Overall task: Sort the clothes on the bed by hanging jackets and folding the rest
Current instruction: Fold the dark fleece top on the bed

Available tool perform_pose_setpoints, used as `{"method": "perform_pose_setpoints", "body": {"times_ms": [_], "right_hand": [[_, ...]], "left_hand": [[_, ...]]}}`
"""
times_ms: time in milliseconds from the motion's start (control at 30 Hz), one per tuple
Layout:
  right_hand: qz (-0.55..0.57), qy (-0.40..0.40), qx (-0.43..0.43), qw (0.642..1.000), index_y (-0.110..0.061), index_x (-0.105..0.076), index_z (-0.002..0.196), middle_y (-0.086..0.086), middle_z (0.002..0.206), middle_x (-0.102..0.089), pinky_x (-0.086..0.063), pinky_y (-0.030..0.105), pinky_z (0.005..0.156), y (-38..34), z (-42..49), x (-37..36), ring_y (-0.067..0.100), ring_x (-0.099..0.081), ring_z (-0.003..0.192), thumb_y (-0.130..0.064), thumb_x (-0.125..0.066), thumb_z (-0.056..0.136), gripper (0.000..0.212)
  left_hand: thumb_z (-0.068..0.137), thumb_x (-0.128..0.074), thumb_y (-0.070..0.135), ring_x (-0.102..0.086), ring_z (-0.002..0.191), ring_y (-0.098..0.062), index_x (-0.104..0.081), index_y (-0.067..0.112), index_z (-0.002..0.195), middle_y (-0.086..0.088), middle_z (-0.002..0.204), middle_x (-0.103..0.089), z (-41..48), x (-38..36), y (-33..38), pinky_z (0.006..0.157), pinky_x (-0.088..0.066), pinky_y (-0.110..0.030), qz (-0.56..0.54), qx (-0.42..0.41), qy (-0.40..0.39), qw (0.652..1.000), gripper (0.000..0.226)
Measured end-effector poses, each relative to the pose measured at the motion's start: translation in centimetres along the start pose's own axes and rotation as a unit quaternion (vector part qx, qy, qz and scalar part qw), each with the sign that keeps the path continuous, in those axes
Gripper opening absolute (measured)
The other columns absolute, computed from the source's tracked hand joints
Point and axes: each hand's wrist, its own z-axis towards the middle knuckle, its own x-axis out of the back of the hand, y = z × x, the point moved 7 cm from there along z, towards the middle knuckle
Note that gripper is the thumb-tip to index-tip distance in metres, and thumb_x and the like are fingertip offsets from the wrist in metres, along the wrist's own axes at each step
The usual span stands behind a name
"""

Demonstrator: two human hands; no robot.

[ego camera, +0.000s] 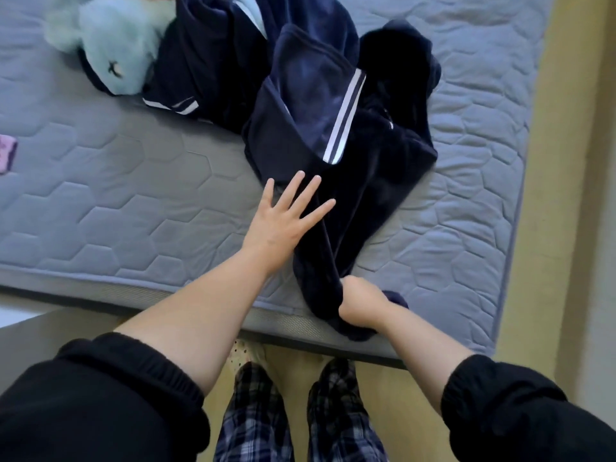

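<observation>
Sleeves (100, 395): black, pushed up.
Right hand (361, 308): clutches garment (350, 201) end.
Left hand (283, 221): spread flat, fingers on garment.
Risk: a tug may drag the bunched far part askew.

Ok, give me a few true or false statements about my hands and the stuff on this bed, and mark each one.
1. The left hand lies with straight, spread fingers at the edge of the dark navy fleece garment with white stripes. True.
2. The right hand is open and clear of the garment. False: it grips the garment's end near the mattress edge.
3. A pale blue plush toy lies on the grey hexagon-quilted mattress. True.
4. The navy garment hangs on a hanger. False: it lies crumpled on the mattress.
</observation>
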Motion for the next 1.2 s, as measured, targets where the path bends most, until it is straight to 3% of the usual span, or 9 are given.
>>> {"method": "perform_pose_setpoints", "body": {"times_ms": [167, 267, 333, 467, 600, 800, 1000, 1100, 1200], "right_hand": [[-0.047, 0.023, -0.021, 0.998, -0.023, -0.051, 0.073, -0.002, 0.073, -0.055, -0.039, 0.031, 0.059, 2.0, -1.9, 1.3, 0.023, -0.055, 0.068, -0.007, -0.046, 0.078, 0.018], [-0.169, 0.191, -0.016, 0.967, -0.024, -0.062, 0.090, 0.002, 0.087, -0.063, -0.034, 0.032, 0.066, 1.6, -2.5, 5.7, 0.027, -0.061, 0.084, -0.012, -0.052, 0.077, 0.021], [-0.204, 0.303, -0.046, 0.930, -0.020, -0.065, 0.092, 0.005, 0.092, -0.062, -0.032, 0.036, 0.071, 2.0, -3.3, 8.4, 0.030, -0.058, 0.091, -0.013, -0.056, 0.074, 0.021], [-0.204, 0.337, -0.137, 0.909, -0.012, -0.065, 0.097, 0.012, 0.104, -0.055, -0.031, 0.039, 0.081, 5.7, -4.3, 10.1, 0.033, -0.049, 0.100, -0.011, -0.054, 0.078, 0.022], [-0.218, 0.208, -0.208, 0.931, -0.012, -0.057, 0.112, 0.013, 0.117, -0.051, -0.035, 0.039, 0.091, 9.7, -4.8, 7.7, 0.032, -0.045, 0.112, -0.016, -0.054, 0.083, 0.030], [-0.012, 0.217, -0.125, 0.968, -0.010, -0.042, 0.138, 0.013, 0.139, -0.042, -0.033, 0.038, 0.105, 9.5, -4.9, 6.1, 0.031, -0.038, 0.128, -0.007, -0.053, 0.077, 0.062], [0.165, 0.296, -0.046, 0.940, -0.009, -0.031, 0.145, 0.009, 0.147, -0.035, -0.027, 0.037, 0.114, 4.8, -2.4, 8.4, 0.023, -0.030, 0.136, -0.019, -0.060, 0.080, 0.072], [0.222, 0.329, -0.008, 0.918, -0.015, -0.032, 0.143, 0.005, 0.145, -0.035, -0.026, 0.027, 0.108, 2.5, -0.8, 10.0, 0.021, -0.031, 0.135, -0.021, -0.063, 0.080, 0.071], [0.240, 0.338, 0.005, 0.910, -0.023, -0.029, 0.143, 0.000, 0.145, -0.034, -0.028, 0.025, 0.100, 0.4, 1.0, 11.2, 0.020, -0.032, 0.133, -0.022, -0.064, 0.079, 0.073]], "left_hand": [[0.093, -0.046, 0.011, 0.002, 0.147, -0.033, -0.050, 0.021, 0.125, -0.009, 0.160, -0.008, 1.2, -0.1, 2.9, 0.114, 0.000, -0.056, -0.004, -0.101, -0.066, 0.993, 0.034], [0.092, -0.044, 0.012, -0.048, 0.122, -0.029, -0.055, 0.021, 0.104, -0.008, 0.124, -0.060, 1.7, -0.6, 2.6, 0.108, -0.025, -0.039, -0.087, 0.009, -0.156, 0.984, 0.018], [0.088, -0.048, 0.018, -0.059, 0.101, -0.029, -0.053, 0.022, 0.095, -0.005, 0.107, -0.066, 1.5, -0.2, 2.1, 0.081, -0.038, -0.033, -0.192, 0.114, -0.157, 0.962, 0.010], [0.081, -0.058, 0.035, -0.061, 0.101, -0.030, -0.052, 0.028, 0.079, -0.004, 0.103, -0.068, -0.1, -0.2, 5.1, 0.075, -0.041, -0.030, -0.333, 0.157, -0.184, 0.911, 0.010], [0.088, -0.059, 0.035, -0.056, 0.111, -0.025, -0.062, 0.023, 0.110, -0.004, 0.114, -0.064, -4.0, -1.4, 10.8, 0.089, -0.044, -0.032, -0.406, 0.069, -0.239, 0.879, 0.026], [0.067, -0.062, -0.007, -0.054, 0.114, -0.035, -0.070, 0.002, 0.101, -0.016, 0.118, -0.060, -4.1, 1.8, 7.3, 0.093, -0.046, -0.045, -0.332, 0.079, 0.013, 0.940, 0.036], [0.089, -0.055, 0.015, -0.014, 0.144, -0.025, -0.033, 0.018, 0.145, -0.012, 0.158, -0.012, -2.1, 0.6, 2.9, 0.114, -0.023, -0.045, -0.253, 0.205, -0.054, 0.944, 0.061], [0.089, -0.059, 0.018, -0.009, 0.145, -0.026, -0.014, 0.026, 0.151, -0.009, 0.159, -0.002, -1.7, 0.2, 0.4, 0.113, -0.024, -0.050, -0.300, 0.307, -0.042, 0.902, 0.077], [0.088, -0.061, 0.016, -0.014, 0.144, -0.031, -0.006, 0.028, 0.152, -0.011, 0.159, 0.000, -1.8, -1.4, -2.1, 0.113, -0.024, -0.043, -0.454, 0.414, -0.031, 0.788, 0.085]]}}
